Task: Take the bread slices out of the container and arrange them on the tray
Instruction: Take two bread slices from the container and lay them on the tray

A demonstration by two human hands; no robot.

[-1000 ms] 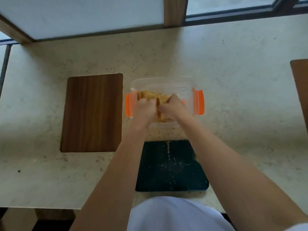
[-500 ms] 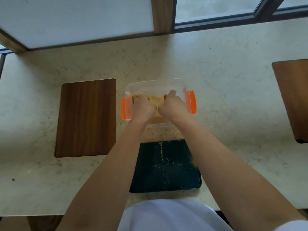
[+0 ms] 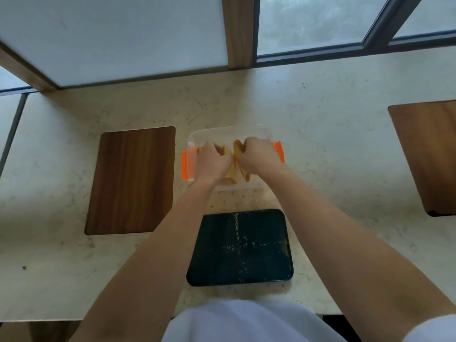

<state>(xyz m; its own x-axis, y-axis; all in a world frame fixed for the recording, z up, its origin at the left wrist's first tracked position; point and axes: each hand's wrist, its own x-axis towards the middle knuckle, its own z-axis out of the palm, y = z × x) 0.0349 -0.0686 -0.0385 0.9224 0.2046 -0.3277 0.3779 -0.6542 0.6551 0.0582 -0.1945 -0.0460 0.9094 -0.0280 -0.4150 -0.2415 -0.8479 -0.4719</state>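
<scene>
A clear plastic container (image 3: 222, 134) with orange side clips stands on the pale counter. Both my hands are inside it. My left hand (image 3: 212, 161) is closed around golden-brown bread slices (image 3: 232, 172), and my right hand (image 3: 257, 156) grips another slice (image 3: 238, 147). The slices are tilted up on edge between the two hands. Just in front of the container lies a dark tray (image 3: 240, 248), which carries only crumbs. Most of the bread is hidden by my fingers.
A brown wooden board (image 3: 132, 180) lies left of the container. Another wooden board (image 3: 429, 154) sits at the right edge. Windows and a wooden post run along the back of the counter (image 3: 333, 156). The counter's front edge is close to my body.
The slices have been tipped up and pulled apart between my hands, which have spread slightly. The view has shifted so the right board shows more.
</scene>
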